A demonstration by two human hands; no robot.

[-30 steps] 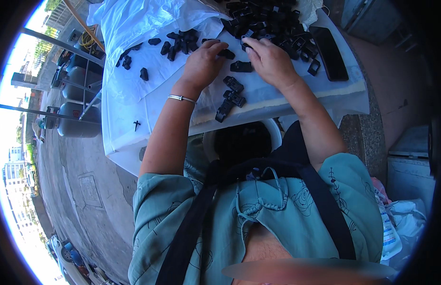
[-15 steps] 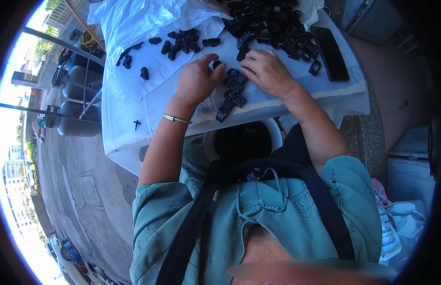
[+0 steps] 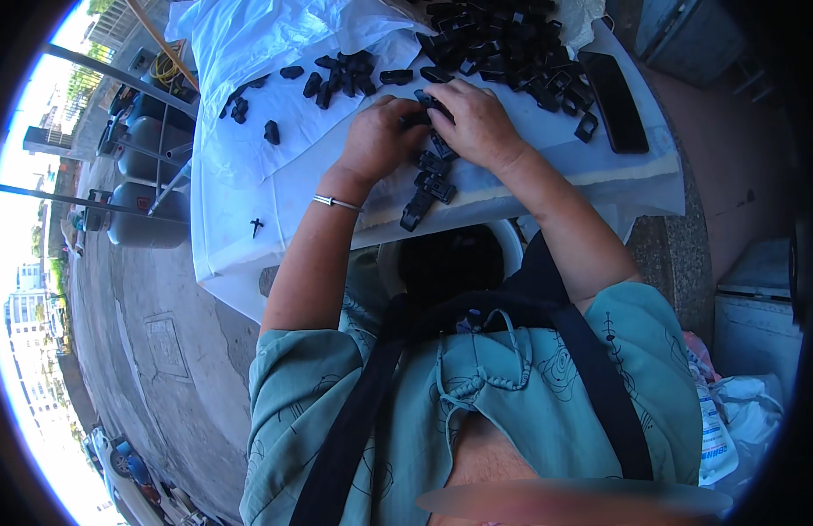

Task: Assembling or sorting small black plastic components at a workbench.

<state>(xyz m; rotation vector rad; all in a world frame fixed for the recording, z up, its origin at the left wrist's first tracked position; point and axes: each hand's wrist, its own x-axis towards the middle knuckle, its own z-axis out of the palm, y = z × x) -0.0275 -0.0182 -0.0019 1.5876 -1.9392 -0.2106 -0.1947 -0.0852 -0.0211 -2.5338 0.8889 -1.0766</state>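
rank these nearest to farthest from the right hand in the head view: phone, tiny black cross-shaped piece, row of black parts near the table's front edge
1. Row of black parts: just below and left of the right hand.
2. Phone: to its right.
3. Cross-shaped piece: far left.

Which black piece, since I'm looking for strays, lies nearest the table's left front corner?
The thin, cross-shaped piece, lying alone at the left front; the chunkier black pieces are all farther back or farther right.
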